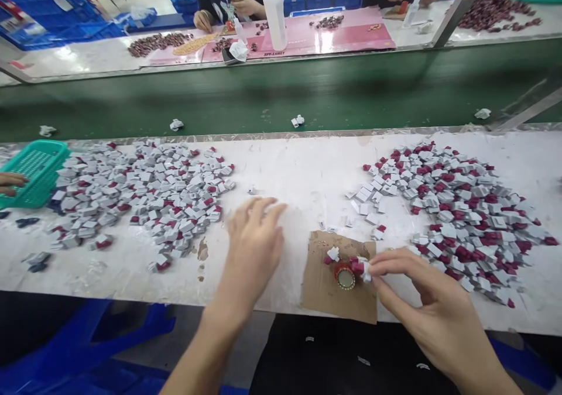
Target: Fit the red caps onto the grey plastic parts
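Right hand (432,301): one white-and-maroon piece (360,268) is clamped between thumb and fingers, held at their tips, just beside one bottle cap (345,278). The cap is borne by one cardboard sheet (318,289), laid at the near edge of the bench (285,167); a second, similar piece (332,254) is seen there. Left hand (254,243): fingers slightly apart, nothing held. Two heaps, left (149,190) and right (465,208), too crowded to be counted. One green basket (39,167) is noted toward the left edge.
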The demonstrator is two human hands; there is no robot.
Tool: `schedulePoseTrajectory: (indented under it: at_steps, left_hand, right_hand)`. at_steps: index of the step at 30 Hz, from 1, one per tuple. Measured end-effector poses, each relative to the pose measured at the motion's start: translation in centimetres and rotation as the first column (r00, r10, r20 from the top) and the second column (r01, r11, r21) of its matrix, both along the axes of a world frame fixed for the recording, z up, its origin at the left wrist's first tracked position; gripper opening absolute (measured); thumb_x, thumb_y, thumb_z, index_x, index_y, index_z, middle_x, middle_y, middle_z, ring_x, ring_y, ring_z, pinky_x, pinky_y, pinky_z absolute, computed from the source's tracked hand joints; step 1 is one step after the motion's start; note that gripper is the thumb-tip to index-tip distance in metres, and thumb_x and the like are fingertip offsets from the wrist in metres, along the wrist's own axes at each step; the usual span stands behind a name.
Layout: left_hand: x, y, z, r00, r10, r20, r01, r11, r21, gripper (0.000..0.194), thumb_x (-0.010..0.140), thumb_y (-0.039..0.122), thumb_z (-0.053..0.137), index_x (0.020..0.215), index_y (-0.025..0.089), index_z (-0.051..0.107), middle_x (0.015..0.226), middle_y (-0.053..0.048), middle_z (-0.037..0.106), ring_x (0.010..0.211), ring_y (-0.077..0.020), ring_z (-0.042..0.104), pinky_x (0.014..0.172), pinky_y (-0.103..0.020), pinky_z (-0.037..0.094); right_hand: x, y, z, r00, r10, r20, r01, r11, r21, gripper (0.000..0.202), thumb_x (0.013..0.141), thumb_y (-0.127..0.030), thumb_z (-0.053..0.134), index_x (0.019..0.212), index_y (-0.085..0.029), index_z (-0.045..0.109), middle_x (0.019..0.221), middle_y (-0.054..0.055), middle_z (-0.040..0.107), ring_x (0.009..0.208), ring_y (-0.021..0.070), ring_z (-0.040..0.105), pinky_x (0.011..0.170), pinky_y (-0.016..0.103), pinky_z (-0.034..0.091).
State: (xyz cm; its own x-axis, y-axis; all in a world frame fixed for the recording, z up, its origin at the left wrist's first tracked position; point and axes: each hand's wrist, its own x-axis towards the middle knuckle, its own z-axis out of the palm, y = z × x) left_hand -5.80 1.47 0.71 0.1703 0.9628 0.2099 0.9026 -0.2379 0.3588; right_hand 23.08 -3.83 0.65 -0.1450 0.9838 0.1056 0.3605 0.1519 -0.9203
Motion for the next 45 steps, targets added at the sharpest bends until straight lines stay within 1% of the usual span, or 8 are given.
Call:
schedulePoseTrajectory:
  at_steps: [5,12,17,22,29,35,38,45]
  left_hand:
    - [-4.8,2.2,-1.6,0.97,0.065,-0.233,-0.028,0.987,0.159,0.023,0.107,0.011,0.062,0.124,0.019,0.076,0.137,-0.019,0.08,0.138,-0.0514,0.063,0.108,-0.069,0.044]
    - [-5.7,3.5,-2.6,0.976,-0.044,-0.212,0.078,0.985,0.156,0.017,0.111,0.015,0.06,0.111,0.021,0.075,0.116,-0.014,0.085,0.123,-0.0445,0.072,0.099,-0.057,0.041]
    - [-4.5,2.8,-1.9,0.987,-0.095,-0.129,0.114,0.983,0.141,0.014,0.114,0.021,0.06,0.115,0.021,0.073,0.106,-0.013,0.085,0.116,-0.0415,0.074,0.097,-0.055,0.039]
    - [-1.0,0.6,-2.4,0.988,-0.133,0.082,0.141,0.986,-0.093,0.017,0.114,0.019,0.058,0.122,0.024,0.073,0.109,-0.007,0.083,0.11,-0.0336,0.071,0.096,-0.05,0.044]
    - [0.2,-0.5,-3.8,0.997,-0.081,0.008,0.081,0.997,0.013,0.02,0.114,0.019,0.058,0.125,0.022,0.075,0.122,-0.014,0.076,0.114,-0.0358,0.065,0.095,-0.052,0.049]
    - [0.2,0.2,-2.5,0.966,-0.106,0.235,0.139,0.982,-0.127,0.013,0.11,0.019,0.062,0.114,0.023,0.074,0.109,-0.008,0.076,0.104,-0.0293,0.068,0.093,-0.047,0.056]
    - [1.8,0.4,-0.7,0.859,0.025,0.512,0.139,0.95,-0.28,0.008,0.108,0.031,0.071,0.112,0.026,0.076,0.1,-0.004,0.076,0.092,-0.0241,0.07,0.085,-0.041,0.06]
    - [7.4,0.9,1.3,0.272,0.323,0.906,0.458,0.785,-0.418,0.018,0.103,0.037,0.084,0.116,0.024,0.082,0.111,-0.008,0.087,0.105,-0.0253,0.083,0.089,-0.037,0.07]
  right_hand:
    - [-1.1,-2.0,-0.5,0.991,0.076,0.112,-0.088,0.991,0.102,0.018,0.109,-0.011,0.066,0.112,-0.028,0.071,0.11,0.005,0.078,0.096,0.0207,0.083,0.078,0.029,0.066]
    - [-1.5,-2.1,-0.5,0.977,0.076,0.197,-0.1,0.988,0.115,0.016,0.11,-0.009,0.063,0.111,-0.025,0.066,0.11,0.007,0.073,0.092,0.0212,0.078,0.068,0.032,0.062]
    - [-1.5,-2.0,0.1,0.967,0.078,0.243,-0.114,0.984,0.137,0.018,0.108,-0.006,0.064,0.11,-0.024,0.066,0.108,0.007,0.072,0.096,0.023,0.077,0.079,0.037,0.064]
    - [-1.5,-2.1,0.0,0.963,0.087,0.255,-0.122,0.985,0.125,0.019,0.109,-0.006,0.062,0.109,-0.024,0.064,0.108,0.006,0.072,0.097,0.0226,0.076,0.081,0.038,0.063]
    - [-1.3,-2.1,0.1,0.969,0.083,0.234,-0.117,0.984,0.132,0.019,0.108,-0.004,0.063,0.109,-0.023,0.068,0.109,0.006,0.073,0.097,0.0189,0.076,0.083,0.033,0.061]
    - [-0.9,-0.9,0.6,0.998,-0.044,-0.033,0.045,0.999,0.015,0.016,0.106,-0.014,0.075,0.103,-0.029,0.079,0.104,0.002,0.078,0.098,0.0185,0.078,0.083,0.029,0.064]
    - [-0.6,0.3,0.3,0.951,-0.178,-0.254,0.152,0.981,-0.118,0.013,0.104,-0.022,0.081,0.103,-0.035,0.086,0.1,0.0,0.081,0.097,0.0195,0.079,0.083,0.03,0.067]
    - [-1.0,2.2,-0.2,0.756,-0.342,-0.558,0.227,0.936,-0.268,0.011,0.098,-0.034,0.092,0.108,-0.039,0.093,0.107,0.001,0.086,0.103,0.0236,0.084,0.091,0.037,0.072]
